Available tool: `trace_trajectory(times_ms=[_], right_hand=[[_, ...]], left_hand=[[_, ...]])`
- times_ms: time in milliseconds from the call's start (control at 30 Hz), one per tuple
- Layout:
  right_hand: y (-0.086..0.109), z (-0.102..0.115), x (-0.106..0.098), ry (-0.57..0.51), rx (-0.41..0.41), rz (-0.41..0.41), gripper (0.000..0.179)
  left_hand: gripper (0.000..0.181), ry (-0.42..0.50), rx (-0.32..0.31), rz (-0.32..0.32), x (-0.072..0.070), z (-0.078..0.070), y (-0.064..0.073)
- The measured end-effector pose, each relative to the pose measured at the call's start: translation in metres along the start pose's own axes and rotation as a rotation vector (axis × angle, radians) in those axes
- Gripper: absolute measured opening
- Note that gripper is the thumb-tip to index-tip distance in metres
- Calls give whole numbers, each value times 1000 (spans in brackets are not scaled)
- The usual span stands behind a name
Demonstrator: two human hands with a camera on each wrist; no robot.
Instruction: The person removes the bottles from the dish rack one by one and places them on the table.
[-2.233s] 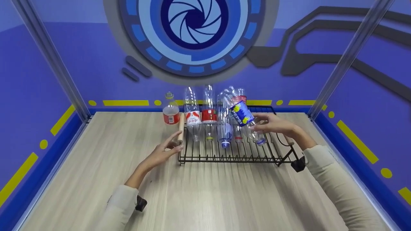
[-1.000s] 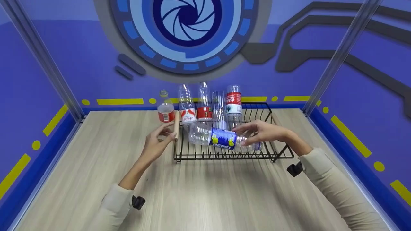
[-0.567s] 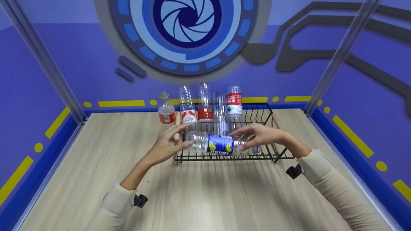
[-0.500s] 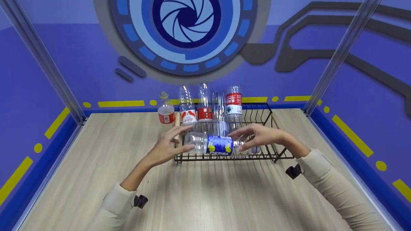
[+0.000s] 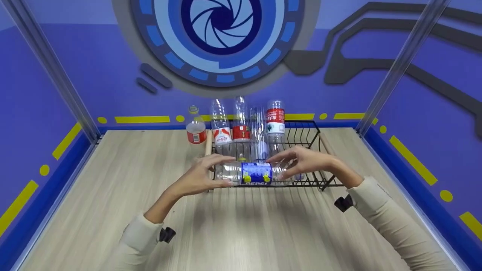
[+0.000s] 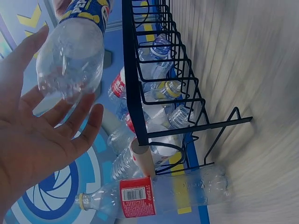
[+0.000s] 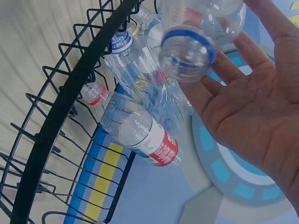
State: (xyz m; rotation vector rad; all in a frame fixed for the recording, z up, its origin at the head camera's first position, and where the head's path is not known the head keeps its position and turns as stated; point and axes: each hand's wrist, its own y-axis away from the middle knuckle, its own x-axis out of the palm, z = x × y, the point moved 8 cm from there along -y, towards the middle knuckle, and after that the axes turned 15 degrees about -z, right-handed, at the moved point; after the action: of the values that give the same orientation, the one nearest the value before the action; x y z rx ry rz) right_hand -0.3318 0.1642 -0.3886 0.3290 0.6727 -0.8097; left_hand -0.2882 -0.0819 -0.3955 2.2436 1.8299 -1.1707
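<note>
A clear Pepsi bottle (image 5: pixel 257 174) with a blue label lies horizontally above the front of a black wire rack (image 6: pixel 135 88). My left hand (image 5: pixel 197 177) holds its base end between thumb and fingers. At the neck end, my right hand (image 5: pixel 310 163) grips it; its blue neck ring (image 7: pixel 187 32) shows in the right wrist view. Behind, several empty bottles lean cap-down in the rack: a white-and-red-labelled bottle (image 5: pixel 222 135), a red-labelled bottle (image 5: pixel 241 132), a clear bottle (image 5: pixel 258 128) and a red-and-white-labelled bottle (image 5: pixel 276 121).
A Coca-Cola bottle (image 5: pixel 196 133) with a yellow cap stands upright on the wooden table (image 5: pixel 241 229), just left of the rack. The rack has a wooden handle (image 5: pixel 326 143) at its right end. Blue printed panels (image 5: pixel 94 75) enclose the table behind and at both sides.
My right hand has turned the Pepsi bottle from tilted to horizontal and brought it toward the rack's front. My left hand has left the rack's left handle and taken the bottle's base.
</note>
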Motion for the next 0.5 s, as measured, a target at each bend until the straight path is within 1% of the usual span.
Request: trace_trajectory(times_ms=[100, 267, 400, 500], right_hand=[[0, 2, 1, -1, 2, -2, 61], [0, 9, 5, 9, -24, 4, 61], [1, 15, 9, 30, -46, 7, 61], [2, 16, 11, 44, -47, 11, 61]], left_hand=[[67, -27, 2, 15, 5, -1, 0], [67, -55, 3, 49, 11, -5, 0], [65, -88, -3, 71, 12, -5, 3], [63, -117, -4, 70, 11, -5, 5]])
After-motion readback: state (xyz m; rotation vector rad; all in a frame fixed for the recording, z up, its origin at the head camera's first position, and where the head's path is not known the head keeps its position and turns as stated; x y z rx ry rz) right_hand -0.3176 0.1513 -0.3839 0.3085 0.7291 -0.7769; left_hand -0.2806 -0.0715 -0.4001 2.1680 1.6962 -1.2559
